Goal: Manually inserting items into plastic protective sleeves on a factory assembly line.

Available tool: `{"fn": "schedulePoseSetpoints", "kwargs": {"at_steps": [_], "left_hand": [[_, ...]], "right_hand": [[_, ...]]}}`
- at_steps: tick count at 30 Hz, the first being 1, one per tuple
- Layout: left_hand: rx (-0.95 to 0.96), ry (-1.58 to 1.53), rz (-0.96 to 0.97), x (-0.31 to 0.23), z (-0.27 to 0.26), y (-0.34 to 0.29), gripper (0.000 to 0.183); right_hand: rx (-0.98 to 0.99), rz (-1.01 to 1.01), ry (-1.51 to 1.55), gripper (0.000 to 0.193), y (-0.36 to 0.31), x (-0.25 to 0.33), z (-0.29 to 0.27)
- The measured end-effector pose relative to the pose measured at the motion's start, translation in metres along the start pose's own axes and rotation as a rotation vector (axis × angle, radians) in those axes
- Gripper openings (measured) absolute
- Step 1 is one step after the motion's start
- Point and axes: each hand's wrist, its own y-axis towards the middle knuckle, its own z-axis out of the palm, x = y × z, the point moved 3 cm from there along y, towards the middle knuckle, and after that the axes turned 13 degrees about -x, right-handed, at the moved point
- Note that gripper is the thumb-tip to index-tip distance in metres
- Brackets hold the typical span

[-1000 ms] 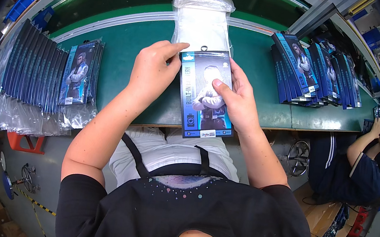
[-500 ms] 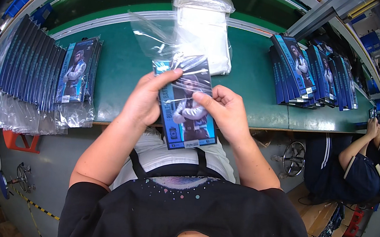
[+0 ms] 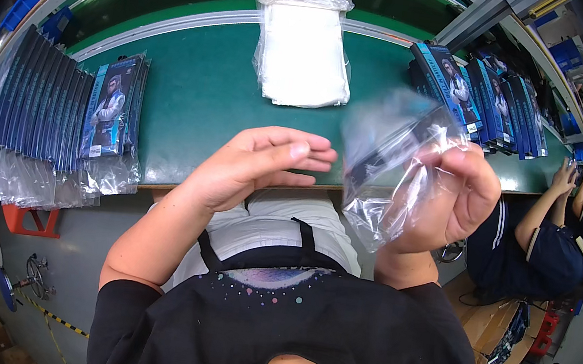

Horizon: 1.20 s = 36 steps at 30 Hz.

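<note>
My right hand (image 3: 456,192) is closed on the upper part of a clear plastic bag (image 3: 376,211), out to the right over the table's front edge. Inside the bag is a dark, flat box (image 3: 392,147), tilted and smeared by motion. My left hand (image 3: 261,160) is empty, its fingers stretched out toward the bag but apart from it. Beyond both hands lies a stack of white sheets or bags in clear wrap (image 3: 304,55) on the green table (image 3: 193,88).
At the left, several bagged dark boxes stand in a row (image 3: 45,98), with one box facing up (image 3: 111,107). More blue-black boxes (image 3: 447,88) lean in stacks at the back right. A co-worker in dark clothes (image 3: 557,235) sits to the right. A red stool (image 3: 32,219) shows below the table.
The box is now inside the clear bag and has moved right and up with my right hand. My left hand has let go of it and opened.
</note>
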Motion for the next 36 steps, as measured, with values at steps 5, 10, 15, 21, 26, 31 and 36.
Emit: {"fn": "schedulePoseSetpoints", "kwargs": {"at_steps": [5, 10, 15, 21, 26, 31, 36], "left_hand": [[0.017, -0.237, -0.156, -0.004, 0.004, -0.006, 0.052], [-0.344, -0.077, 0.023, -0.026, -0.03, -0.038, 0.053], [-0.978, 0.752, 0.92, -0.073, -0.079, -0.098, 0.056], [-1.235, 1.724, 0.675, -0.052, -0.137, -0.106, 0.037], [-0.957, 1.579, 1.079, -0.059, -0.079, -0.056, 0.023], [-0.474, 1.615, 1.144, -0.021, -0.037, 0.026, 0.025], [-0.391, 1.621, 0.98, -0.021, -0.048, 0.066, 0.028]], "right_hand": [[0.748, 0.076, 0.035, 0.024, -0.027, 0.01, 0.04], [0.971, 0.04, 0.069, 0.043, -0.031, -0.001, 0.051], [0.456, -0.02, -0.373, 0.031, 0.029, -0.061, 0.005], [0.277, -0.262, -1.095, 0.063, 0.104, -0.147, -0.07], [0.535, 0.227, -1.386, 0.088, 0.103, -0.177, -0.09], [0.446, 0.166, -1.27, 0.083, 0.095, -0.126, -0.059], [0.192, 0.463, -0.351, 0.08, 0.058, -0.085, -0.051]]}}
